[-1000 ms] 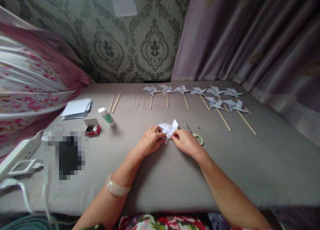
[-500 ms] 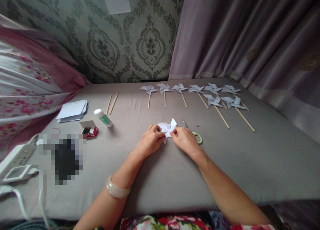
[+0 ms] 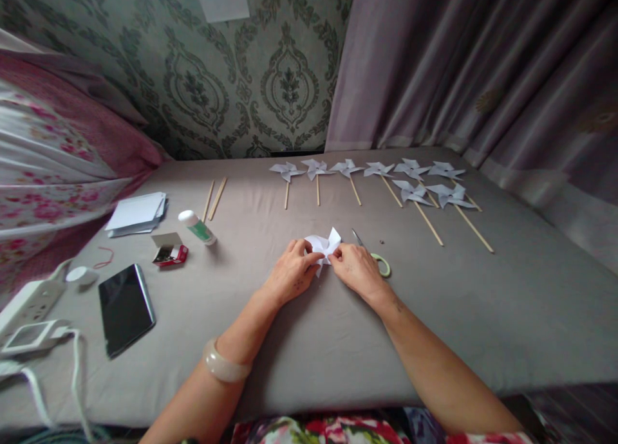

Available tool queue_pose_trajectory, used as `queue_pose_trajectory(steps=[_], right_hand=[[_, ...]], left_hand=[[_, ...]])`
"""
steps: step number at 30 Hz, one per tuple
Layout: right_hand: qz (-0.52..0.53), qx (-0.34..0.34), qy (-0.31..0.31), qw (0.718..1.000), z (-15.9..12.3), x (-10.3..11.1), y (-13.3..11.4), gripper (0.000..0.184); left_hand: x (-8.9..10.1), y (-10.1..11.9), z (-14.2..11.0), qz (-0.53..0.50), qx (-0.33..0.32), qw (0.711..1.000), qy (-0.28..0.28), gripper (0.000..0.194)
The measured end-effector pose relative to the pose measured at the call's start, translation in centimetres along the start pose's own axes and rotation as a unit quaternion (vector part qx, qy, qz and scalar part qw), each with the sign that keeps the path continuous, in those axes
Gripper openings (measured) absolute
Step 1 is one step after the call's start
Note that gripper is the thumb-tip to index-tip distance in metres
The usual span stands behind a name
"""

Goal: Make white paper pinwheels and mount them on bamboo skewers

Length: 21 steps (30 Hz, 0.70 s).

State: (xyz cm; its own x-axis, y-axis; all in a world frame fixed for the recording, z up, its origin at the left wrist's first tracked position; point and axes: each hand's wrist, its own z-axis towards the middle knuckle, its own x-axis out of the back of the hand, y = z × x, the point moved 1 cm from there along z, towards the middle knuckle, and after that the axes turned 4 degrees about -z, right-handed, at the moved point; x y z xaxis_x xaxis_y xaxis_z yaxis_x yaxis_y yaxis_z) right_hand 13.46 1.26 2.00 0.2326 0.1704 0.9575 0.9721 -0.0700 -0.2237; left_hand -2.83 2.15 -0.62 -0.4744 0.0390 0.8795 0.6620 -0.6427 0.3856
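- The left hand (image 3: 291, 273) pinched the white paper pinwheel (image 3: 322, 243) at nine o'clock, thumb and fingers narrowed on it.
- The right hand (image 3: 360, 270) gripped its four o'clock side likewise, above the bench (image 3: 309, 354).
- Scissors (image 3: 381, 264) lay at three o'clock, just beside that hand.
- Eight stick-mounted pinwheels (image 3: 346, 167) spanned eleven to two o'clock.
- A glue stick (image 3: 197, 228) was near nine o'clock.
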Motion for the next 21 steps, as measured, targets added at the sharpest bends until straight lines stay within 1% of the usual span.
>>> queue_pose_trajectory(steps=[5, 13, 21], right_hand=[[-0.001, -0.002, 0.004, 1.0, 0.0, -0.02, 0.02, 0.029], [-0.001, -0.004, 0.001, 1.0, 0.07, -0.11, 0.07, 0.029], [-0.003, -0.001, 0.01, 1.0, 0.03, -0.3, 0.1, 0.028]], left_hand=[[0.24, 0.38, 0.08, -0.004, 0.0, 1.0, -0.014, 0.031], [0.13, 0.26, 0.01, -0.01, -0.004, 1.0, -0.023, 0.031], [0.0, 0.24, 0.0, -0.006, -0.009, 1.0, -0.017, 0.03]])
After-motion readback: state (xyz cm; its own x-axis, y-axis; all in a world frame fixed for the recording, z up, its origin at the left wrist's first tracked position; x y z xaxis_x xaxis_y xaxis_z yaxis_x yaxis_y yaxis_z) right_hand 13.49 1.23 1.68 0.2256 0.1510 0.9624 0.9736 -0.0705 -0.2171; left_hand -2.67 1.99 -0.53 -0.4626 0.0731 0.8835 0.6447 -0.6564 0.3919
